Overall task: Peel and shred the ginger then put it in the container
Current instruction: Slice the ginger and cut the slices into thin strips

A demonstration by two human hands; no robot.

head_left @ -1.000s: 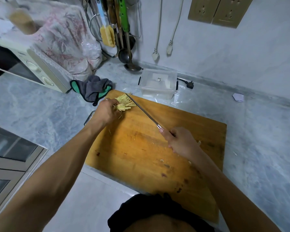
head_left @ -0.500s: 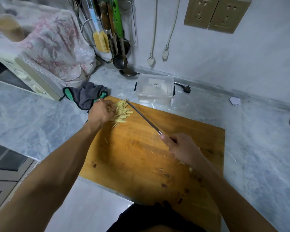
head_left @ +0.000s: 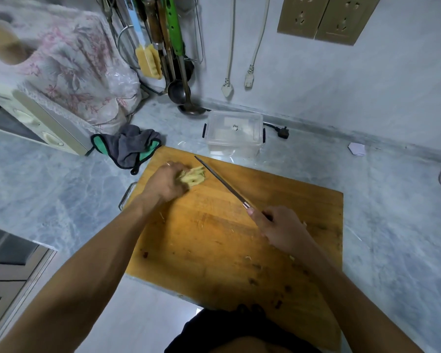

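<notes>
A bunch of pale yellow shredded ginger [head_left: 193,176] lies at the far left corner of the wooden cutting board [head_left: 214,238]. My left hand [head_left: 166,183] is closed around the near side of the bunch, covering part of it. My right hand [head_left: 281,226] grips the handle of a knife [head_left: 222,183], its thin blade pointing away to the left, just right of the ginger. A clear plastic container [head_left: 233,133] with black clips stands open on the counter just beyond the board's far edge.
A grey and green cloth [head_left: 129,146] lies left of the board. Ladles and brushes [head_left: 173,59] hang at the wall behind. A covered microwave [head_left: 36,118] stands at the far left. A black plug [head_left: 281,132] lies right of the container.
My left hand has gathered the loose ginger shreds into a tighter bunch under its fingers. The knife has stayed beside the ginger with little movement.
</notes>
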